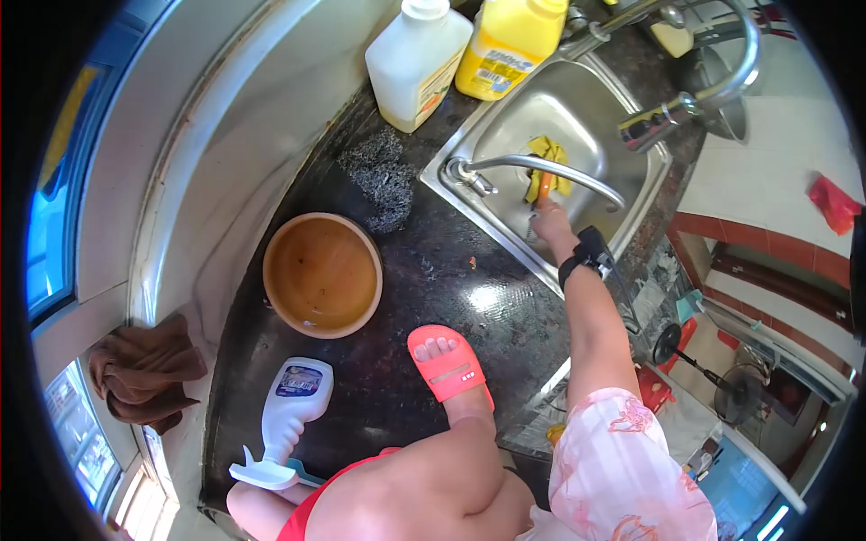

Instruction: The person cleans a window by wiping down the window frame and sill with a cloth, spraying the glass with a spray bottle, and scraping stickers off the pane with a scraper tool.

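Note:
My right hand [552,223], with a black band on the wrist, reaches into the steel sink [492,212] and is closed around an orange handle [545,186]. A crumpled yellow cloth [548,151] lies in the basin at the handle's far end. What the handle belongs to is too small to make out. The curved faucet [541,164] arches over the basin, just above the hand. My left hand cannot be seen. A white spray bottle [293,410] is at the lower left, near my bent legs.
A round bowl [323,275] and a tangled grey scourer-like mesh [383,180] are on the dark counter [406,288]. White [417,68] and yellow [510,50] jugs stand beside the sink. My foot in a pink slipper [451,365] rests on the counter. A brown cloth [149,370] hangs left.

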`<state>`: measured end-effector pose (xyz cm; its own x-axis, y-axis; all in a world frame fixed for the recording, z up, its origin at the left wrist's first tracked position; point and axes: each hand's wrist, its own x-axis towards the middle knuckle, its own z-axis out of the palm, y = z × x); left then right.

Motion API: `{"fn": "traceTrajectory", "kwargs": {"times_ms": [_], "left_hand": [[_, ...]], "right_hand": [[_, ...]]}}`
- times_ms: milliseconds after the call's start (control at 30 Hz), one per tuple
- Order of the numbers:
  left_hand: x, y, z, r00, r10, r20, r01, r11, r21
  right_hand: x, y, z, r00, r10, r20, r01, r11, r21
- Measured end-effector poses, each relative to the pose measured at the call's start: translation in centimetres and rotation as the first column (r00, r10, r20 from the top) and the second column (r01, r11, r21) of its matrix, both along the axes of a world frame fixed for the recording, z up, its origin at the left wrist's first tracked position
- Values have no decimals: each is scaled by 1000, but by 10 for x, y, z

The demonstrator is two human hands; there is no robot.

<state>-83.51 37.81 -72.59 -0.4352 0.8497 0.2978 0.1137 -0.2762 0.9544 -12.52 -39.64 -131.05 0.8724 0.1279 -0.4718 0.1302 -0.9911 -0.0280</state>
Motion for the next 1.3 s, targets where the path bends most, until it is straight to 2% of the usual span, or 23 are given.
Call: {"fn": "traceTrajectory", "kwargs": {"times_ms": [33, 133, 233, 267, 300, 367, 400, 433, 467, 533, 567, 633, 700, 800, 900, 933, 1033, 1100, 1167, 1300], "left_hand": [[1, -2, 4, 1000, 0, 1, 0, 1000, -6], [-4, -1, 11, 1000, -5, -1, 5, 1000, -16], [-7, -8, 14, 1000, 1, 4, -1, 1000, -31], [-8, -10, 13, 1000, 5, 7, -5, 999, -34], [-12, -12, 14, 1000, 8, 14, -8, 999, -34], [-17, -16, 11, 1000, 13, 27, -12, 999, -44], [-19, -17, 11, 999, 13, 35, -11, 999, -45], [-20, -17, 10, 999, 11, 41, -9, 999, -48], [-20, -19, 11, 999, 10, 49, -7, 999, -50], [-24, -22, 13, 998, 8, 61, -4, 998, -70], [-28, -21, 10, 999, 8, 51, -6, 999, -47], [-31, -14, 0, 999, -2, 39, 2, 1000, -12], [-31, -6, -12, 999, 1, 41, -1, 1000, -9], [-36, 1, -24, 1000, 19, 10, -19, 1000, -19], [-34, 2, -31, 999, 41, -32, -42, 999, -13], [-35, 6, -33, 997, 52, -51, -53, 999, -6], [-45, 14, -39, 990, 93, -102, -92, 996, 14], [-53, 19, -42, 980, 131, -152, -127, 991, 36], [-60, 24, -46, 959, 178, -220, -169, 984, 57], [-65, 35, -60, 879, 276, -388, -257, 961, 100]], "right_hand": [[10, 2, -13, 995, -91, -30, 91, 996, 12], [27, 0, -17, 980, -15, -198, 45, 987, 151], [35, 12, -23, 913, -223, -342, 300, 934, 194], [29, -9, -58, 936, -292, -197, 341, 892, 297], [27, -9, -63, 938, -322, -126, 345, 899, 272], [23, 0, -48, 870, -447, -211, 494, 800, 341], [17, 7, -29, 840, -509, -185, 539, 750, 382], [14, 17, -2, 857, -509, -78, 499, 783, 372], [18, 8, -20, 843, -536, 36, 487, 791, 371], [21, -13, -40, 770, -632, 90, 544, 723, 426], [21, -17, -16, 713, -701, 34, 602, 636, 483], [12, -23, 23, 576, -817, 4, 582, 414, 700], [2, -45, 70, 559, -727, -399, 618, 44, 785], [-27, -57, 150, 503, -643, -578, 575, -250, 779], [-61, -42, 253, 476, -768, -428, 643, -28, 765], [-69, -48, 275, 542, -764, -350, 641, 106, 760], [-93, -37, 349, 638, -617, -460, 537, -71, 840], [-108, -12, 410, 632, -517, -578, 531, -255, 808], [-120, 7, 458, 713, -375, -592, 493, -332, 804], [-151, 50, 549, 870, -138, -474, 361, -476, 802]]}}
